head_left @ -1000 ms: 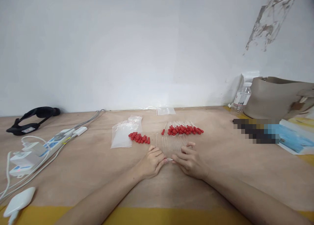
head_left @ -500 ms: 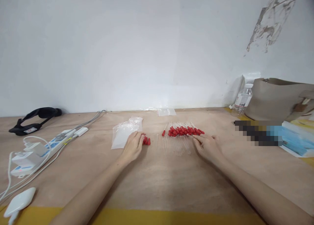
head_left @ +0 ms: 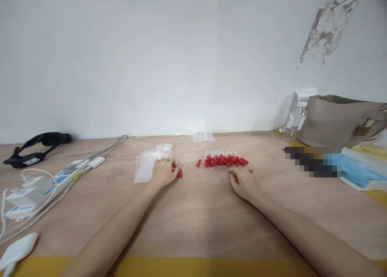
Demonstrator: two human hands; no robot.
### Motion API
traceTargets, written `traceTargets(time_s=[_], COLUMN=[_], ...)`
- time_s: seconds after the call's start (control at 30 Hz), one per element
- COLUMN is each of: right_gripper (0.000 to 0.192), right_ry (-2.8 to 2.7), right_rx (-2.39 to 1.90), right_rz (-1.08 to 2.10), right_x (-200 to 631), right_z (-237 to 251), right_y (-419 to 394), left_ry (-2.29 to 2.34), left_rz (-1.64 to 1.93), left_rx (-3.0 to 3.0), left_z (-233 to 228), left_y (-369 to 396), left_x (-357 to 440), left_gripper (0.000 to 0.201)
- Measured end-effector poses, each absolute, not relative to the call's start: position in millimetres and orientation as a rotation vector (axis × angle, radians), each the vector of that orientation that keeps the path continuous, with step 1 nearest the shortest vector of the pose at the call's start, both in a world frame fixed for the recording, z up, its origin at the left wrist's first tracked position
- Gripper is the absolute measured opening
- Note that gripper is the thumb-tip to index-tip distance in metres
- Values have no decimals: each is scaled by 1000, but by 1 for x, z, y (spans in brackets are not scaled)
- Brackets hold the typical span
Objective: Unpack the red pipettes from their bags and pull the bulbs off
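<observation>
My left hand [head_left: 163, 172] is closed over a small group of loose red rubber bulbs [head_left: 180, 173], with a bit of red showing between thumb and fingers. Under and beside its wrist lie clear plastic zip bags [head_left: 144, 168]. To the right, glass droppers with red bulbs [head_left: 225, 160] lie in a heap, bulbs toward me. In front of them is a row of bare glass dropper tubes [head_left: 208, 178]. My right hand [head_left: 244, 182] has its fingertips pinched at the right end of this row, apparently on a glass tube; the fingers partly hide it.
A power strip [head_left: 65, 178] with white plugs and cables lies left, near a black strapped device [head_left: 38, 148]. A small clear bag [head_left: 202, 137] lies by the wall. At right stand a plastic bottle [head_left: 295, 121], a grey handbag [head_left: 332, 119] and a blue packet [head_left: 356, 172].
My right hand has moved slightly left and down, from beside the red-bulb heap to the bare tubes. The left hand's fingers have curled further over the loose red bulbs. The view has shifted slightly.
</observation>
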State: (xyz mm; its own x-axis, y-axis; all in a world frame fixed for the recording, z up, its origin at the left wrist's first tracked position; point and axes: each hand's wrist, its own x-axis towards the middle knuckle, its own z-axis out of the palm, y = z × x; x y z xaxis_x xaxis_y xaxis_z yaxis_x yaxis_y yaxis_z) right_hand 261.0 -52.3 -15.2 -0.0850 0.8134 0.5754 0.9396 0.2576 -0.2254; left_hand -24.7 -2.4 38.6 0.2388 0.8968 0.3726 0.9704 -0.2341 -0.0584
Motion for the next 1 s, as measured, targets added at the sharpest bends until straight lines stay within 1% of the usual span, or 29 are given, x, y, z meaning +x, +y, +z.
traceTargets(time_s=[0.3,0.47,0.7,0.87,0.93,1.0], right_gripper=[20,24,25,23,23,22], right_ry=[-1928,-1921,-1886,-1818,-1801,-1785], right_rx=[-1602,-1627,-1661,-1683,-1687,-1688], right_rz=[-264,-265,-243,-210,-208,-210], right_x=[261,260,259,262,264,266], right_z=[-17,-15,-14,-12,-12,-12], right_y=[-53,-54,-55,-55,-54,-53], left_ry=[-1674,-1678,-1686,-1764,-1809,-1858], left_rz=[-390,-477,-434,-389,-384,-387], left_rx=[-2365,-2370,-2422,-2459,-2456,-2446], left_z=[41,48,46,30,27,25], left_y=[-4,-3,18,41,48,53], left_x=[-36,-35,7,42,51,57], left_gripper=[18,18,18,34,36,33])
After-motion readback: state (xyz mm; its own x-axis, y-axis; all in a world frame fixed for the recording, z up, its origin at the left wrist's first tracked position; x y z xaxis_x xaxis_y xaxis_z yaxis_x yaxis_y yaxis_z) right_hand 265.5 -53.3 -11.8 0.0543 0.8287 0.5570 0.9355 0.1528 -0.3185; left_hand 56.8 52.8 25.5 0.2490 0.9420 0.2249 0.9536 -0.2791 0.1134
